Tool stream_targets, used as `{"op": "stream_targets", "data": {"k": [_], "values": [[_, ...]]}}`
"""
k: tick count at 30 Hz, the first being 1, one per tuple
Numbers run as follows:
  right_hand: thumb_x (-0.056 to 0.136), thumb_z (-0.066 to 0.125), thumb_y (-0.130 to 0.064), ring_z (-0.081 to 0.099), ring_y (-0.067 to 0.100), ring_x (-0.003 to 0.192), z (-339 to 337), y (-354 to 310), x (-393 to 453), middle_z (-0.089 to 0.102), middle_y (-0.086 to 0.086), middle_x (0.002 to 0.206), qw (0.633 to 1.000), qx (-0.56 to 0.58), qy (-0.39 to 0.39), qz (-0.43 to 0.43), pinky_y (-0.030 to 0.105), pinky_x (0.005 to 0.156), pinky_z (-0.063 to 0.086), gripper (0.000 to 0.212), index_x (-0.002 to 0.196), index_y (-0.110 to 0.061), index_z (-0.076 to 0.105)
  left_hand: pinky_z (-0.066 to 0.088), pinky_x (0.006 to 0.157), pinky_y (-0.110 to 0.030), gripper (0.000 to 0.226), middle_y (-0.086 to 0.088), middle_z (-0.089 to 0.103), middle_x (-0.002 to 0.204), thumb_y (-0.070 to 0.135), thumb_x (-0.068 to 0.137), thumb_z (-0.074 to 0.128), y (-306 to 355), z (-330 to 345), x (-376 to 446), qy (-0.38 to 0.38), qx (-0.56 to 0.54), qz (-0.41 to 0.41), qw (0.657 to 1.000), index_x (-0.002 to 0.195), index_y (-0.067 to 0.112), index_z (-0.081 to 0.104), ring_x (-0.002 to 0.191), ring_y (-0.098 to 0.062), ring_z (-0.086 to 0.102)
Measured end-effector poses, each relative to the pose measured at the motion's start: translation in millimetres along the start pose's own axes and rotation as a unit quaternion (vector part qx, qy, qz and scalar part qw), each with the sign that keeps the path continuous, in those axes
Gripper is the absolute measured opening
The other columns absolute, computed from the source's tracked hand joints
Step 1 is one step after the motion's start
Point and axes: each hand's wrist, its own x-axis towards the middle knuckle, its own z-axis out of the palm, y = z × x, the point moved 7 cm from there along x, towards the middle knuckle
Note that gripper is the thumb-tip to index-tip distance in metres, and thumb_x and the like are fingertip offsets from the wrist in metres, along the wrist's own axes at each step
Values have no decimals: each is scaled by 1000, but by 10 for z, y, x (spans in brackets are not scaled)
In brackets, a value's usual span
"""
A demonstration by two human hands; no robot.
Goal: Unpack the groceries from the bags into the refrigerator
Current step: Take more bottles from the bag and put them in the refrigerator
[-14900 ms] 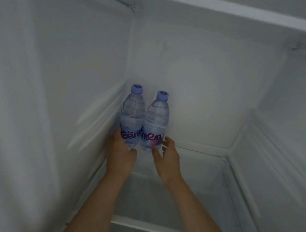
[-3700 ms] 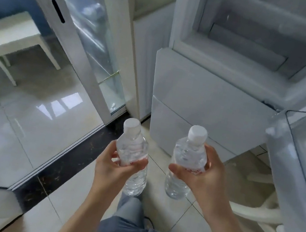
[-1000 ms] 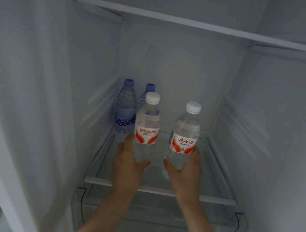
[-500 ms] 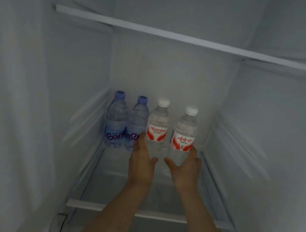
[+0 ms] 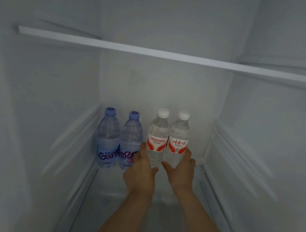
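My left hand point(image 5: 141, 172) is wrapped around the lower body of the white-capped bottle labelled "Wahaha" point(image 5: 157, 137), thumb on its front and the fingers hidden on its left side. My right hand point(image 5: 181, 171) grasps the second white-capped bottle point(image 5: 178, 138) in the same way, thumb across the front and fingers around its right side; its red-and-white label carries red Chinese characters. Both bottles are clear, filled with water and upright, caps up, touching side by side at the back of the refrigerator's glass shelf point(image 5: 111, 206). Whether their bases rest on the glass I cannot tell, since my hands cover them.

Just to their left stand two blue-capped bottles, the left one point(image 5: 108, 138) near the side wall and the right one point(image 5: 130, 140) just beside my left hand. Both are upright and full, with purple lettering running across the pair: "Gan" reads clearly, the rest is partly hidden. Above them runs the white front edge of an upper shelf point(image 5: 179, 57).
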Motion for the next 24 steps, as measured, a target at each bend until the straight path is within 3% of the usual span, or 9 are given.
{"op": "stream_targets", "data": {"k": [7,10,13,16,19,24], "values": [[76,80,-17,46,23,117,37,35,100,48,12,132,1000,3,-9,-12,22,87,34,81,142,-16,33,58,58,-40,103,-18,54,119,31,74,81,59,207,112,26,-7,6,1000,151,18,12,86,-33,67],[76,80,-15,45,23,118,51,46,121,48,11,132,1000,14,-10,-15,21,87,33,81,143,-15,33,59,63,-41,106,-19,51,122,30,75,80,54,280,166,25,-12,0,1000,147,21,2,93,-35,66],[76,80,-16,45,25,119,58,48,156,47,12,134,1000,9,-7,-19,22,88,33,82,143,-15,33,59,64,-41,109,-21,52,126,28,72,83,77,305,164,37,-18,9,999,147,18,6,100,-36,65],[77,79,-18,46,25,119,91,70,184,47,12,133,1000,13,-12,-10,24,89,35,82,144,-17,31,59,56,-40,114,-25,55,120,25,63,89,90,323,170,49,-27,16,998,146,15,11,92,-39,67],[77,78,-17,46,26,117,97,73,214,46,13,131,1000,12,-22,-6,28,91,38,84,145,-15,29,58,52,-40,112,-27,53,119,18,67,87,108,370,187,42,-50,17,998,147,16,7,84,-38,68],[77,77,-11,46,30,119,94,93,140,43,16,133,998,-26,-46,34,31,93,41,84,143,-10,26,57,76,-45,86,-24,45,136,-1,84,64,96,335,65,9,-150,19,989,151,7,11,106,-37,61]]}}
